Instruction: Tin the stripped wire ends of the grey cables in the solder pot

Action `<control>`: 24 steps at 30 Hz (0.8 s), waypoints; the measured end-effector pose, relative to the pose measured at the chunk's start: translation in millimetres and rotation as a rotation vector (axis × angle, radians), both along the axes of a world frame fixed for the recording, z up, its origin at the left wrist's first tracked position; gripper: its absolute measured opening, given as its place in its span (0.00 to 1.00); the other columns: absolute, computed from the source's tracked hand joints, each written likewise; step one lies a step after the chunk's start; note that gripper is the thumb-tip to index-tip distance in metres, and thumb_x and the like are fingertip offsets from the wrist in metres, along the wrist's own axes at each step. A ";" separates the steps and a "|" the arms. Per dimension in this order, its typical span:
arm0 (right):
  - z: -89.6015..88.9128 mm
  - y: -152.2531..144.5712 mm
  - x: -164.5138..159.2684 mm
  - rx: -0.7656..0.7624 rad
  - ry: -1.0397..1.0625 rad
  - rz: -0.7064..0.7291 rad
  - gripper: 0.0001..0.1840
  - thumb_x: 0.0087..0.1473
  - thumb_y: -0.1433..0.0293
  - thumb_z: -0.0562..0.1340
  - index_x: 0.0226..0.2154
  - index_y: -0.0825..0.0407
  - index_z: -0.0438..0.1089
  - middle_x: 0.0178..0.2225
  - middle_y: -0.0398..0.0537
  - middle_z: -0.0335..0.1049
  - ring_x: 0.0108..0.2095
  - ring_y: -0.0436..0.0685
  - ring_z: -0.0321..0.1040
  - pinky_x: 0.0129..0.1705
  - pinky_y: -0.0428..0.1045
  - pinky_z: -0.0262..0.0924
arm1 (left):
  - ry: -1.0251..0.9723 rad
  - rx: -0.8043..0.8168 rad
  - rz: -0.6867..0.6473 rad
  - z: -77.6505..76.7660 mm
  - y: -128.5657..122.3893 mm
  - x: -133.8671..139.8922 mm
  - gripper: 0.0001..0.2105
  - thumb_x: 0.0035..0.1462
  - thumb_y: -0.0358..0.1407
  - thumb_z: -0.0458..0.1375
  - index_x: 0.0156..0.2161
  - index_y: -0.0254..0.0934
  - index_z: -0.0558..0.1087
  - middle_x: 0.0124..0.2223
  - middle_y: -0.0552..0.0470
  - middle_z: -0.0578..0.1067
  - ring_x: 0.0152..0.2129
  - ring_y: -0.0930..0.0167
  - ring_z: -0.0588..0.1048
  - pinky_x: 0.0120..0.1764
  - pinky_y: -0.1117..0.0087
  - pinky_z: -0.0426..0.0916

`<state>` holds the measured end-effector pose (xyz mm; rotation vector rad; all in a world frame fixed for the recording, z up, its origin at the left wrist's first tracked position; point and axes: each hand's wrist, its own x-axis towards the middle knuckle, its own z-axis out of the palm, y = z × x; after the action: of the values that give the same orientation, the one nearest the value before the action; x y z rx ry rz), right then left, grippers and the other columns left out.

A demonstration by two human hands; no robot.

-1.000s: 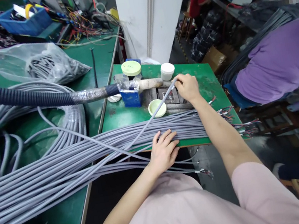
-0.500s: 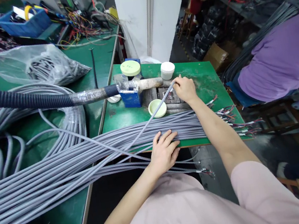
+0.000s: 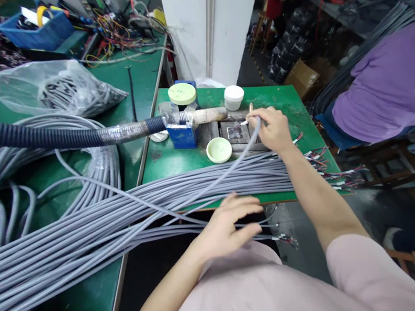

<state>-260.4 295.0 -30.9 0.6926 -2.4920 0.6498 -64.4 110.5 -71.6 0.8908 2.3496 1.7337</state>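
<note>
My right hand (image 3: 272, 128) pinches a grey cable (image 3: 230, 172) close to its stripped end. The wire tips (image 3: 241, 124) point left, over a small metal solder pot (image 3: 236, 133). Its other end runs back left across the bundle of grey cables (image 3: 151, 199). Over the front edge of the bench, my left hand (image 3: 237, 223) is open with its fingers apart, holding nothing, just in front of the bundle. A pale green dish (image 3: 219, 150) sits between the bundle and the pot.
A ribbed hose (image 3: 69, 136) ends in a nozzle (image 3: 209, 116) beside the pot, resting on a blue box (image 3: 182, 136). Behind stand a white jar (image 3: 233, 98) and a green-lidded jar (image 3: 182, 94). A person in purple (image 3: 390, 82) sits at the right.
My right hand has moved slightly right and down, turning the cable so its wire tips point left over the pot. My left hand has lifted off the bundle toward my body.
</note>
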 end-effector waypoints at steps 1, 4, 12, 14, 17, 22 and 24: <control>5.6 5.9 15.5 -0.045 0.040 0.071 0.11 0.60 0.65 0.56 0.38 0.48 0.73 0.39 0.48 0.76 0.41 0.59 0.69 0.47 0.54 0.59 | -0.095 0.127 -0.195 14.6 -6.5 3.4 0.16 0.58 0.39 0.59 0.51 0.39 0.74 0.52 0.42 0.75 0.51 0.62 0.73 0.58 0.57 0.62; 14.4 22.1 67.4 -0.150 0.095 0.352 0.12 0.59 0.69 0.59 0.44 0.43 0.72 0.49 0.46 0.73 0.49 0.60 0.69 0.52 0.58 0.61 | -0.340 0.411 -0.400 39.3 -16.7 7.1 0.13 0.59 0.38 0.59 0.47 0.37 0.77 0.42 0.43 0.79 0.40 0.64 0.78 0.45 0.65 0.73; -23.7 36.8 161.3 -0.107 0.138 0.557 0.20 0.58 0.73 0.56 0.50 0.36 0.70 0.46 0.45 0.75 0.51 0.61 0.70 0.48 0.62 0.68 | -0.578 0.745 0.132 6.8 23.4 -16.9 0.16 0.50 0.46 0.66 0.36 0.32 0.78 0.31 0.47 0.78 0.28 0.72 0.75 0.37 0.71 0.72; -31.7 39.1 170.8 -0.102 0.098 0.550 0.23 0.59 0.74 0.54 0.52 0.35 0.68 0.46 0.46 0.75 0.52 0.61 0.69 0.48 0.63 0.68 | -0.573 0.715 0.189 4.4 29.9 -15.2 0.17 0.50 0.47 0.66 0.30 0.31 0.78 0.28 0.48 0.77 0.26 0.73 0.74 0.34 0.72 0.71; -36.5 40.8 181.1 -0.183 0.014 0.511 0.28 0.57 0.77 0.55 0.56 0.36 0.65 0.48 0.47 0.74 0.50 0.62 0.70 0.46 0.63 0.69 | -0.539 0.672 0.229 2.7 34.9 -9.8 0.17 0.49 0.47 0.66 0.28 0.31 0.78 0.28 0.48 0.77 0.25 0.74 0.72 0.33 0.73 0.70; -38.0 33.9 192.8 -0.334 -0.054 0.326 0.24 0.54 0.75 0.60 0.52 0.37 0.69 0.39 0.47 0.76 0.38 0.62 0.74 0.40 0.62 0.70 | -0.548 0.653 0.232 2.0 38.7 -5.4 0.18 0.48 0.48 0.66 0.30 0.32 0.78 0.31 0.48 0.77 0.25 0.74 0.71 0.32 0.73 0.69; -39.2 30.5 195.2 -0.351 -0.110 0.278 0.21 0.54 0.73 0.62 0.49 0.38 0.70 0.35 0.46 0.75 0.35 0.61 0.73 0.38 0.60 0.70 | -0.538 0.645 0.231 3.8 38.6 -4.7 0.18 0.48 0.48 0.66 0.28 0.31 0.77 0.31 0.48 0.77 0.25 0.75 0.71 0.32 0.73 0.69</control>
<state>-65.2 325.5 -70.1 0.8908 -2.3066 1.2210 -69.1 149.1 -67.8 0.1318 1.6118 2.4901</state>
